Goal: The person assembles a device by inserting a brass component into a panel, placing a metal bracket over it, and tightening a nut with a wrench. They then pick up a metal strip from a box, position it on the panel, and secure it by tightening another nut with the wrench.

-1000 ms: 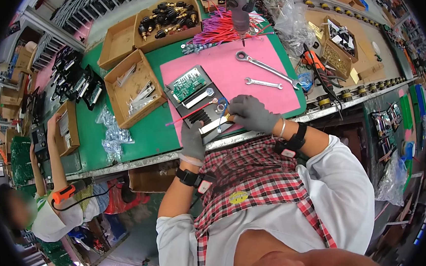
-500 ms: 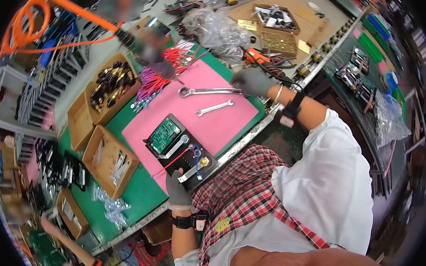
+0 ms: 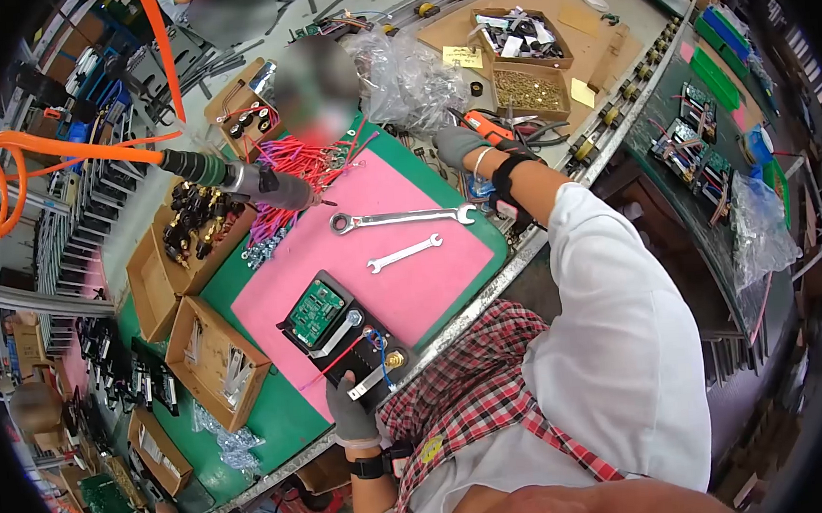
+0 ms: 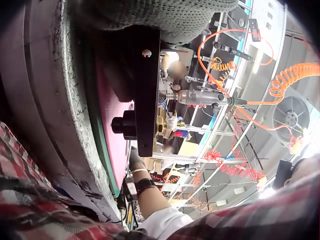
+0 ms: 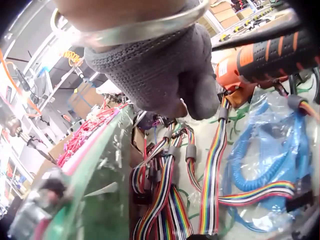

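My gloved left hand (image 3: 350,413) grips the near left edge of a black mounting plate (image 3: 370,328), thumb on top. The plate carries a green circuit board (image 3: 316,313), a silver bracket, a brass fitting (image 3: 395,360) and red and blue wires. In the left wrist view, the black plate (image 4: 146,100) appears edge-on, a black knob below it. My gloved right hand (image 3: 460,145) is out past the green mat's right side. In the right wrist view, its loosely bent fingers (image 5: 202,100) hang over rainbow ribbon cables (image 5: 214,170), beside an orange-and-black tool (image 5: 270,57).
A ratchet wrench (image 3: 399,218) and a small open-end wrench (image 3: 405,253) lie on the pink mat (image 3: 450,273). A hanging power driver (image 3: 273,185) points over it. Cardboard boxes (image 3: 210,352) stand left; clear plastic bags (image 3: 408,76) lie behind.
My right hand has left the brass fitting area on the plate and moved right, past the wrenches, to the bench's right side. The left hand still holds the plate. The head view has turned.
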Motion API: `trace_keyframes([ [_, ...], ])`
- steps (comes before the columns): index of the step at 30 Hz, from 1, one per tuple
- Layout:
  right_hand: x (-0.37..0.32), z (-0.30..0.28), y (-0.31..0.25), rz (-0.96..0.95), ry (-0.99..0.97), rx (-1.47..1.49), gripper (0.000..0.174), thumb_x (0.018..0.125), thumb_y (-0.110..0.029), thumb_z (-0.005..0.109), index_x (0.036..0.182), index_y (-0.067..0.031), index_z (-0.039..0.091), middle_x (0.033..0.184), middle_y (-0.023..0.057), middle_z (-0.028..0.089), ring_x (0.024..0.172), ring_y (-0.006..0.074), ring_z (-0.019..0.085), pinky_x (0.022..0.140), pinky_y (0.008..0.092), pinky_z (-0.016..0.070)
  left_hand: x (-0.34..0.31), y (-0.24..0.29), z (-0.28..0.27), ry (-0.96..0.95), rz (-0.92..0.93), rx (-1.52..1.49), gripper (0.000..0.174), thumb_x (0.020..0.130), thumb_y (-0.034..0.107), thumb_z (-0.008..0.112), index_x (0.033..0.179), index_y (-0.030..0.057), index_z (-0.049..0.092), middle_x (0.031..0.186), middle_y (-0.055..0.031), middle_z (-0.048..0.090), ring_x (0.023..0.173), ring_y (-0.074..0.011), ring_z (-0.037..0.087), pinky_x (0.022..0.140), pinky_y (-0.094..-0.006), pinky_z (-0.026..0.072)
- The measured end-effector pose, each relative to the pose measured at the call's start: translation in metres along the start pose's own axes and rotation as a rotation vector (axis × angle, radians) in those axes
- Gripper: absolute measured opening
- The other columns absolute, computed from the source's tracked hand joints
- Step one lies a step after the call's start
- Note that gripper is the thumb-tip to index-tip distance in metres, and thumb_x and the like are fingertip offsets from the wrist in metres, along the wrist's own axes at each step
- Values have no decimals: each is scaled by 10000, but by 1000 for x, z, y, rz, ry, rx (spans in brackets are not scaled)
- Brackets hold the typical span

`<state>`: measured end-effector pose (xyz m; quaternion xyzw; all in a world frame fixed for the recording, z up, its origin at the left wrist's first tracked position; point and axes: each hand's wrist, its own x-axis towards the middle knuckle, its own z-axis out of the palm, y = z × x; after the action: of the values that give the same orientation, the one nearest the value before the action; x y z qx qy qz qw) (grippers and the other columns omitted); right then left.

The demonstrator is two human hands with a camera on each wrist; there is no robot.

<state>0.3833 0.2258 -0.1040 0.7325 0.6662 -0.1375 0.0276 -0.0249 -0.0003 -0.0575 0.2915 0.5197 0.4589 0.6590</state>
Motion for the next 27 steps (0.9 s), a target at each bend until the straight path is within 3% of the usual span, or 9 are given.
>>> trace_keyframes([
  [3,6,-4,-13,78,-95,62,251,762,-155,524,927,-1,633,961,238,608,918,337,604,785,405,478,2,-1,-3,14,-19,-73,311,820,162,528,1093,14,508,965,-116,603,810,-226,614,667,-324,509],
  [7,14,9,-6,152,-4,148,285,764,-186,538,960,3,621,976,245,600,920,354,596,790,404,474,3,-14,-10,32,167,95,273,780,78,572,1039,36,495,940,-142,590,821,-284,597,674,-347,494],
  [9,3,-2,2,99,141,535,268,764,-159,562,960,19,606,917,188,631,834,279,625,750,363,488,1,-15,-13,-3,213,195,326,798,104,532,1108,20,479,996,-117,576,867,-237,584,726,-327,488],
  [10,-4,-11,5,102,180,792,257,767,-142,571,963,22,598,893,159,641,789,239,632,717,340,499,2,-8,-12,-25,114,156,349,809,124,508,1137,10,480,1017,-101,573,880,-210,579,743,-315,485],
  [13,-24,-39,13,-17,118,1365,248,777,-93,574,1000,15,571,851,97,629,733,157,609,648,280,502,4,-2,-10,-43,3,70,374,818,139,483,1164,-2,482,1032,-87,572,893,-184,576,762,-306,484],
  [17,-74,-90,-7,-152,105,1368,284,790,-57,546,1068,-1,526,829,61,596,718,121,583,626,248,492,1,2,-1,-52,-42,-136,379,808,100,469,1171,-8,476,1031,-98,570,887,-189,582,772,-309,489],
  [20,-78,-96,-16,-254,233,1326,350,789,-57,537,1135,-28,493,839,49,574,749,111,566,632,237,475,5,-4,-6,-74,7,-119,393,805,63,458,1189,-23,459,1061,-98,562,916,-183,572,803,-301,476],
  [21,-83,-100,-26,-300,315,1292,388,766,-17,488,1150,-77,501,809,30,586,683,93,540,571,238,441,6,-6,-6,-78,20,-142,397,805,51,456,1195,-24,455,1074,-96,558,932,-180,564,817,-301,465],
  [27,-133,-129,-112,-515,-195,1136,324,749,-54,499,1071,-36,541,811,38,578,645,72,515,575,215,423,17,-23,-16,-37,107,-100,376,798,31,487,1167,-37,464,1051,-85,555,916,-159,542,821,-279,443],
])
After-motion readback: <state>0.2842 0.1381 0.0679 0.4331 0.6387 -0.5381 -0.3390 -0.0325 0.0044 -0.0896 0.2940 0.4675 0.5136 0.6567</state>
